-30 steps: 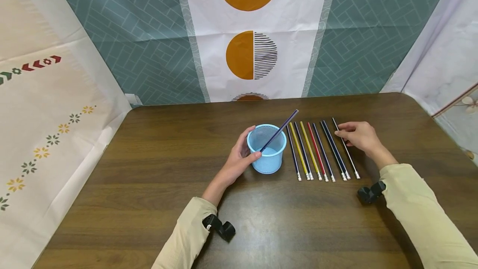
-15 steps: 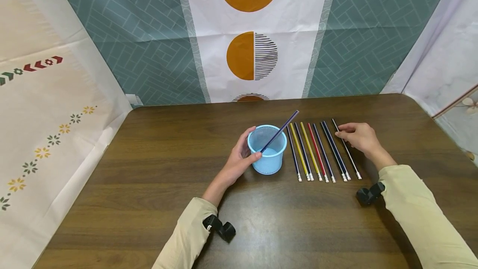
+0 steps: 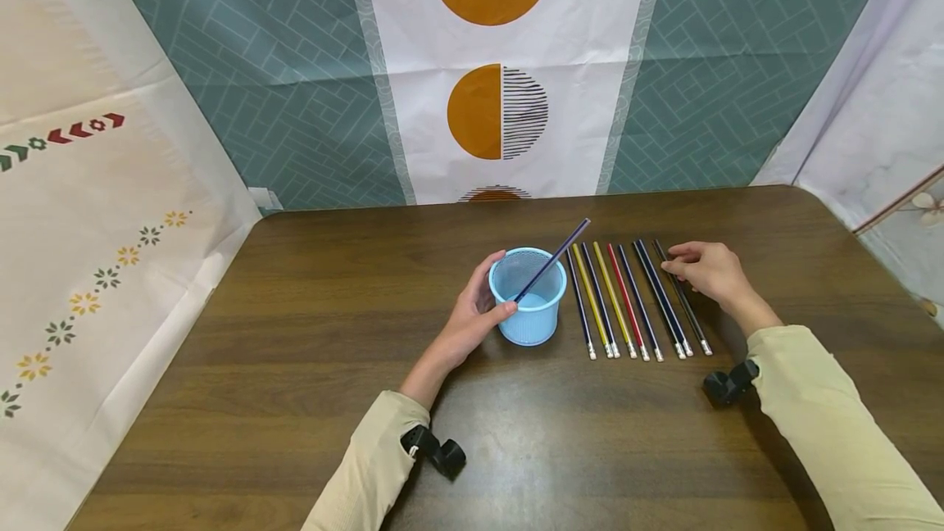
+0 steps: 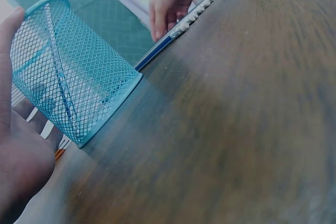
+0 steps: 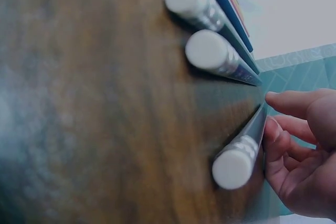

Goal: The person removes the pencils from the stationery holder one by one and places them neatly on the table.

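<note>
My left hand (image 3: 470, 314) holds a light blue mesh pencil cup (image 3: 531, 328), thumb over the near rim and fingers round its left side. A purple pencil (image 3: 555, 259) leans inside the cup, its upper end sticking out to the right. Out to the right, my right hand (image 3: 708, 270) pinches the upper part of a dark pencil (image 3: 695, 326) between thumb and fingers. In the right wrist view this pencil's white eraser (image 5: 232, 169) faces the camera, and the thumb and fingertips meet near its far end. It lies at the right end of a row, slightly apart.
Several pencils lie side by side between cup and right hand, among them a yellow pencil (image 3: 590, 301), a red pencil (image 3: 627, 301) and dark blue ones, erasers toward me. The brown wooden table (image 3: 332, 310) ends at a patterned cloth backdrop (image 3: 295, 64).
The dark pencil under my right hand has shifted slightly and looks darker, its bright glint gone. Left hand, cup and purple pencil stay in place.
</note>
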A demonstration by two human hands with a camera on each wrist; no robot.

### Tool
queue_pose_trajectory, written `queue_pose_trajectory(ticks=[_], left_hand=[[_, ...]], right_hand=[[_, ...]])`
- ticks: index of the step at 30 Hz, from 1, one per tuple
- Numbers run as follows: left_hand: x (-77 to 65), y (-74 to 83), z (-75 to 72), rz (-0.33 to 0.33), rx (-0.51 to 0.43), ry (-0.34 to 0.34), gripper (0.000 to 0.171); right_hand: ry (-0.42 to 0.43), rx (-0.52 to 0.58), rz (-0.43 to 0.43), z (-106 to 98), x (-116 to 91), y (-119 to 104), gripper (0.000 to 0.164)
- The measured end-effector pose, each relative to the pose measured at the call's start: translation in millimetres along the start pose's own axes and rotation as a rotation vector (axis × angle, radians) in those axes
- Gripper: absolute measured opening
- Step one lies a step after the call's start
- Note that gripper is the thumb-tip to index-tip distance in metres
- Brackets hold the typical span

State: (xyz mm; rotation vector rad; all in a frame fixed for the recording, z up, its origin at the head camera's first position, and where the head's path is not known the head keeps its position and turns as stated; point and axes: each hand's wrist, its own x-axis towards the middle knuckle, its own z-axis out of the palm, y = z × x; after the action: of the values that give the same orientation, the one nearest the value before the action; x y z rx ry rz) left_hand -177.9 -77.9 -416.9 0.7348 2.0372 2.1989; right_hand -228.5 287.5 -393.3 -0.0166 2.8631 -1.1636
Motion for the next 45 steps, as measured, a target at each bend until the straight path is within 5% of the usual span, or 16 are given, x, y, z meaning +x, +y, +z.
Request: queue_pose_trajectory(ticks=[26,45], left_hand=[[-0.7,-0.4,0.2,0.002,0.005,-0.006,0.082],[-0.5,0.9,-0.1,0.007,-0.003,-0.009,0.08]], right_hand=[[0.079,0.024,-0.053,-2.1,-7.8,-19.7,0.036],[-0.061,0.126,-0.128,7.9,-16.4,-66.7,0.043]])
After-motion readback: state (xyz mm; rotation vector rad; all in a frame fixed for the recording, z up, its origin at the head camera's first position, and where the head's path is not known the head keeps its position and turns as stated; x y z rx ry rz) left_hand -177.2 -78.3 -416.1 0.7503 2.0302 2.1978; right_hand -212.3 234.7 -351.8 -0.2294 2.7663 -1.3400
